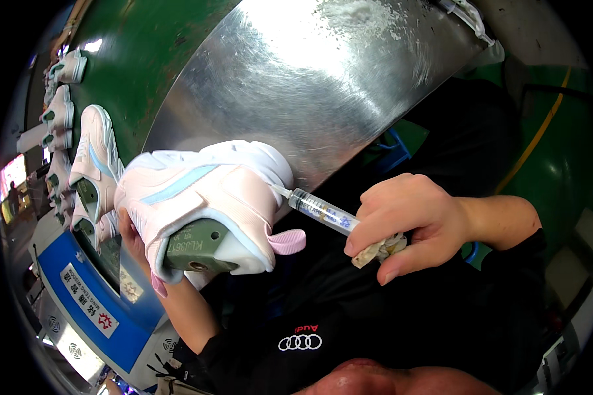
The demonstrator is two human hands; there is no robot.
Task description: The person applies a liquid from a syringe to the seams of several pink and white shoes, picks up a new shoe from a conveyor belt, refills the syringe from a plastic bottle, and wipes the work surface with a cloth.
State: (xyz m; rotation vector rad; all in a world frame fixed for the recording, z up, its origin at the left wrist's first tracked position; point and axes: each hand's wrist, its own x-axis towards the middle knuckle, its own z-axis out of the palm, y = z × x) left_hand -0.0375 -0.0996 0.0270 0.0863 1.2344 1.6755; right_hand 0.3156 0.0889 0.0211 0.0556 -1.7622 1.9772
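Note:
A pale pink sneaker (240, 191) with a light blue stripe and a white sole is held up on its side in front of me. A green shoe last (201, 243) fills its opening, and a pink pull loop (288, 241) sticks out at the heel. My left hand (133, 238) grips the sneaker from behind its toe side, most fingers hidden. My right hand (412, 220) is closed round a clear syringe (324, 212) wrapped at its rear in crumpled, stained material (380, 251). The syringe's tip touches or nearly touches the seam between the heel and the sole.
A scratched metal tabletop (257, 85) lies beyond the sneaker. At left, similar sneakers (93, 146) stand on a green surface (138, 72), above a blue panel (92, 303) of a machine. Some whitish item (471, 16) hangs at the table's far right corner.

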